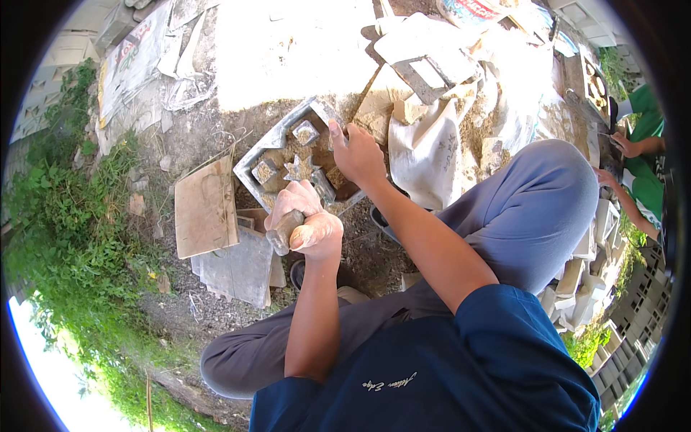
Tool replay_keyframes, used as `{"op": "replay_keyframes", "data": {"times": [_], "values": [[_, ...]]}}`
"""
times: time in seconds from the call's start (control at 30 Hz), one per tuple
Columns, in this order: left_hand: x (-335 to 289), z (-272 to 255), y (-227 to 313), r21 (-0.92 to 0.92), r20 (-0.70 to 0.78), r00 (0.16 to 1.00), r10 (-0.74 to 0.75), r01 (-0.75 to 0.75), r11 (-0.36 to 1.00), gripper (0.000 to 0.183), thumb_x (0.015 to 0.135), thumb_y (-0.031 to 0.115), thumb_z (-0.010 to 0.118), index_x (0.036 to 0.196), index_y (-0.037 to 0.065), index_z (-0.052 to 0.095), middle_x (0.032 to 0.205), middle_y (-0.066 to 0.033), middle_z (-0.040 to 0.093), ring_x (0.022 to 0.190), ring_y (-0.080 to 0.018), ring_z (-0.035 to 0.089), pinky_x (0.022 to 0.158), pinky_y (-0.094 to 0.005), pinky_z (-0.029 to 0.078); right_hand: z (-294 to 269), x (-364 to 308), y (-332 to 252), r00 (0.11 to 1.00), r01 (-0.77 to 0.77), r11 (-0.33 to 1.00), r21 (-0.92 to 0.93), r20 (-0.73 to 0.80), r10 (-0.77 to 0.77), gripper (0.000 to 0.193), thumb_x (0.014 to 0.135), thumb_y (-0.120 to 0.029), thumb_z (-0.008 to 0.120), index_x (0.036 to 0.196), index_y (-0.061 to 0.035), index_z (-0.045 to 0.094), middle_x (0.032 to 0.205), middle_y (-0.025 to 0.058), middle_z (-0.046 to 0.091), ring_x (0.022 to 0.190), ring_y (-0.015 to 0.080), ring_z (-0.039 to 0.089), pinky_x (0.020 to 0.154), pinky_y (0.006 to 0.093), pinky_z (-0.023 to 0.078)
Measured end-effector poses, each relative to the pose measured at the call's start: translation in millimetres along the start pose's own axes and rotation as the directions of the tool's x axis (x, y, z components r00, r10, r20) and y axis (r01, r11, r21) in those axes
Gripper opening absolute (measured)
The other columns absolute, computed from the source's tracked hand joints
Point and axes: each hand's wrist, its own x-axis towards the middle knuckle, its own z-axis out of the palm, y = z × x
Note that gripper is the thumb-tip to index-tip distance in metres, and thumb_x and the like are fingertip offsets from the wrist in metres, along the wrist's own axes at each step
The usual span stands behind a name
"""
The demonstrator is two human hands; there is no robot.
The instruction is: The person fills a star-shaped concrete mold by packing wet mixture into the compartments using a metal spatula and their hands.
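Note:
A square grey mould (248, 160) sits on the ground in front of me, its walls dusted with cement. Inside it stand small square blocks (306, 132) and a star-shaped piece (301, 168), with sandy mix around them. My left hand (314, 220) is closed round a grey-brown tool handle or stone (286, 232) at the mould's near edge; its far end is hidden behind my fingers. My right hand (360, 157) lies over the mould's right wall, thumb on the inner side and fingers along the rim, seemingly gripping it.
Left of the mould lie a brown board (206, 209) and grey slabs (237, 266). Beyond the right wall are a pale sack (426, 155) and broken blocks (410, 109). Green weeds (72, 216) grow at left. Another person's hand (628, 145) shows at far right, near stacked blocks (576, 288).

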Motion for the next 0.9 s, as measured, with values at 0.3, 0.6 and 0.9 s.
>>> {"op": "replay_keyframes", "data": {"times": [0.3, 0.6, 0.9], "values": [[-1, -2, 9, -0.092, -0.005, 0.997, 0.071, -0.071, 0.993, 0.071, 0.092, 0.074, 0.038, 0.066, 0.009, 0.035, 0.057, 0.0016, 0.034, 0.048, -0.0081, 0.031, 0.045, -0.0241, 0.019, 1, 7, 4, 1.000, 0.012, 1.000, -0.027, 0.000, -0.012, 0.069, 0.100, -0.062, 0.034, 0.094, 0.0028, 0.059, 0.102, 0.0290, 0.064, 0.099, 0.0466, 0.062, 0.086, 0.0548, 0.048], [1, -16, 4, -0.077, 0.139, 0.987, -0.083, 0.094, 0.993, 0.082, 0.078, 0.089, 0.031, 0.068, 0.007, 0.038, 0.056, 0.0010, 0.038, 0.045, -0.0091, 0.036, 0.042, -0.0223, 0.025, -5, 8, 5, 0.998, -0.006, 1.000, -0.020, 0.067, 0.007, 0.065, 0.100, -0.057, 0.037, 0.105, 0.0022, 0.062, 0.113, 0.0248, 0.062, 0.107, 0.0440, 0.060, 0.092, 0.0513, 0.047], [32, -85, 30, 0.446, 0.580, 0.699, -0.419, 0.158, 0.881, 0.038, 0.094, 0.038, 0.063, 0.103, 0.002, 0.069, 0.091, -0.0161, 0.069, 0.084, -0.0321, 0.068, 0.073, -0.0402, 0.051, -122, -39, -123, 0.467, 0.391, 0.530, 0.752, 0.334, -0.819, 0.065, 0.097, -0.060, 0.042, 0.119, -0.0025, 0.062, 0.115, 0.0118, 0.061, 0.107, 0.0234, 0.057, 0.093, 0.0389, 0.044]]}}
